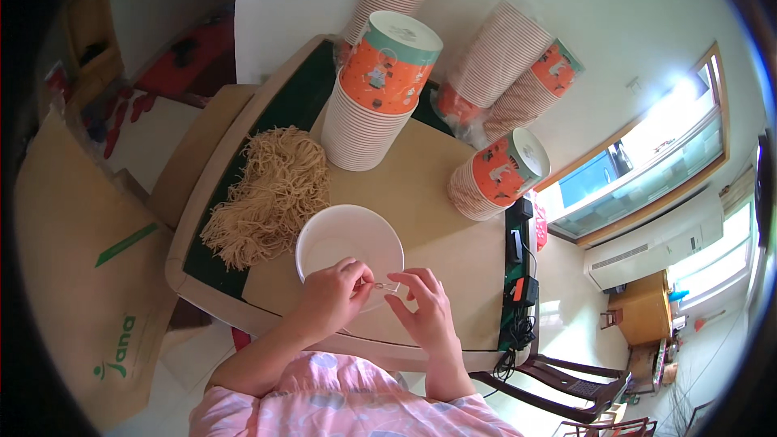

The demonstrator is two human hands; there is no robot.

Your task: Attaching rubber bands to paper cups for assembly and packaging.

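Above the near rim of a white paper bucket [314, 249], my left hand [333, 298] pinches a thin pale string [380, 286] between thumb and forefinger. Close on its right is my right hand [425, 307], its thumb and forefinger apart on either side of the string's small loop. Whether those fingertips touch the string is too fine to make out. The bucket's mouth faces up, and its near side is partly behind my hands. To its left lies a heap of tan strings [271, 194].
A tall stack of orange and green paper buckets [368, 105] stands upside down behind the bowl-like bucket. A shorter stack [500, 174] leans at right. Wrapped stacks [502, 57] rest by the wall. Black adapters and cables [522, 307] line the table's right edge; a chair [566, 380] stands beyond.
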